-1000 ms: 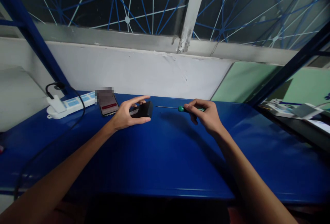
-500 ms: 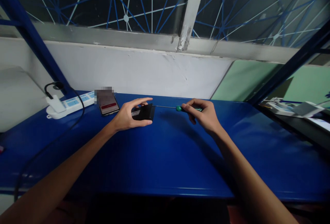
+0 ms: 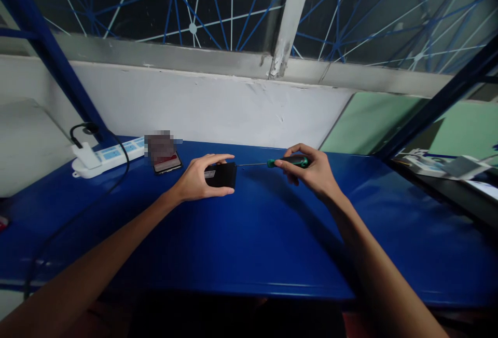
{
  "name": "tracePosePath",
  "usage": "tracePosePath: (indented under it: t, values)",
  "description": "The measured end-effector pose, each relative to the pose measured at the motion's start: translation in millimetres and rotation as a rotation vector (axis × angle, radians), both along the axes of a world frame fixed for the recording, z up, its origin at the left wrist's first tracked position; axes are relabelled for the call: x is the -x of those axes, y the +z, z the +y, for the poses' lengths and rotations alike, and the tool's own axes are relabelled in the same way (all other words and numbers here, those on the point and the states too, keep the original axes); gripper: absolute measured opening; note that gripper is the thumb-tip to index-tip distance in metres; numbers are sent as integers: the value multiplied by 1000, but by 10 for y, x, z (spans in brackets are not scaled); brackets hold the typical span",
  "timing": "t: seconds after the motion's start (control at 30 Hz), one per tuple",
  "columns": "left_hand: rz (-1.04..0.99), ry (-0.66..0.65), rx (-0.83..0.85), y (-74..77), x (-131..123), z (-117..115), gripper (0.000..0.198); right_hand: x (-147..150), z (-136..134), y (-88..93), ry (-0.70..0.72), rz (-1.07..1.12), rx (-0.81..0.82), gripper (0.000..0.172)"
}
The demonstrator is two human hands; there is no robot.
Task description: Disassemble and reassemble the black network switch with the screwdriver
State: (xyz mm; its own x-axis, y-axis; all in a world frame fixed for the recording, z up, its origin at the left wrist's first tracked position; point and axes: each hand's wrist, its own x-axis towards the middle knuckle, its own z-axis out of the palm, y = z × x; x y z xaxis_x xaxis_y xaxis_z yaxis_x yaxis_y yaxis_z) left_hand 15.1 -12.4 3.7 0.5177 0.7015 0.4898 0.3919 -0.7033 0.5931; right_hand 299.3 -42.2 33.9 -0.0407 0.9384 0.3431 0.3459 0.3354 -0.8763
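Between the thumb and fingers of my left hand (image 3: 196,178) is a flat black box (image 3: 222,175) with a small pale label, held over the blue table (image 3: 233,244). My right hand (image 3: 311,167) is closed around the green and black handle of a screwdriver (image 3: 290,162). Its thin metal shaft points left, level with the table, and the tip meets the far right corner of the box. What sits at the tip is too small to make out. A tiny dark speck lies on the table just below the shaft.
A phone (image 3: 168,163), partly pixelated, lies behind my left hand. Further left stands a white power strip (image 3: 112,156) with a plugged-in adapter (image 3: 86,156) and a black cable (image 3: 126,164) running forward. Papers and a grey device (image 3: 459,165) lie at the far right.
The black box has turned flatter, showing more of its top, and has shifted slightly right. My right hand's grip has loosened a little, baring more of the screwdriver handle.
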Motion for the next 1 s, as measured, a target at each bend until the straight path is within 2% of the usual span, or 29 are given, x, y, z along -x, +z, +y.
tracePosePath:
  t: [0.23,0.37,0.5,0.6,0.8,0.93,1.0]
  values:
    - [98,45,-44,-77,-32,-1,70,-19,90,-147,-98,-122,8,38]
    - [145,57,-48,-108,-9,30,70,-41,110,-173,16,-33,199,31]
    - [175,85,-26,-115,22,61,70,-72,124,-182,126,50,359,34]
    - [200,89,-30,-127,39,75,71,-80,151,-234,99,-38,361,33]
    - [240,111,-53,-159,55,86,70,-63,220,-400,35,-183,328,51]
    - [274,103,-68,-178,62,100,72,-96,211,-408,135,-117,403,39]
    - [288,106,-66,-186,66,103,72,-118,196,-382,198,-81,439,41]
